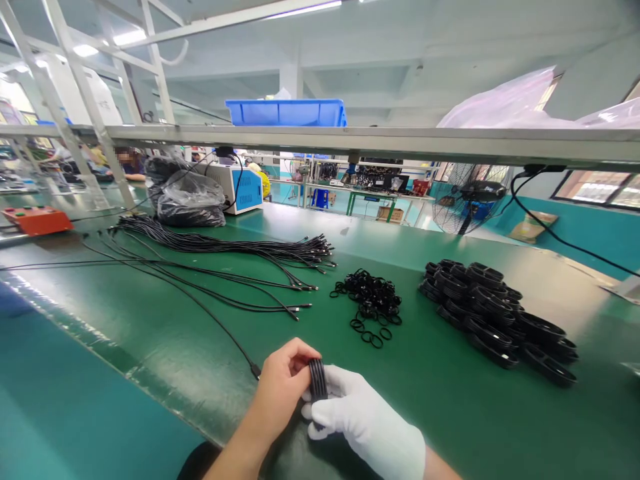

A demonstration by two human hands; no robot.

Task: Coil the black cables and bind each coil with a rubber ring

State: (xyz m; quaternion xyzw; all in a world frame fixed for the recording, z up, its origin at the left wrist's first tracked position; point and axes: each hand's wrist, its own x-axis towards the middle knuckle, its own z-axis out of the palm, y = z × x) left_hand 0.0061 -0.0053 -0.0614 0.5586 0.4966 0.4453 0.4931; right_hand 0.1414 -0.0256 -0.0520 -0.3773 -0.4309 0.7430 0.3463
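Observation:
Near the front edge of the green table, a black cable wound into a tight coil is held between my two hands. My bare left hand pinches the coil's upper left side with thumb and fingers. On the other side, my right hand, in a white glove, is closed around the lower right of it. A single black cable runs from the left across the table to a thicker end beside my left hand; whether it joins the coil is hidden. Farther off lies a pile of small black rings, several of them loose.
A bundle of straight black cables lies on the table at the far left. Many coiled black cables are heaped at right. Behind are a plastic bag, a blue-and-white machine and an overhead shelf with a blue bin.

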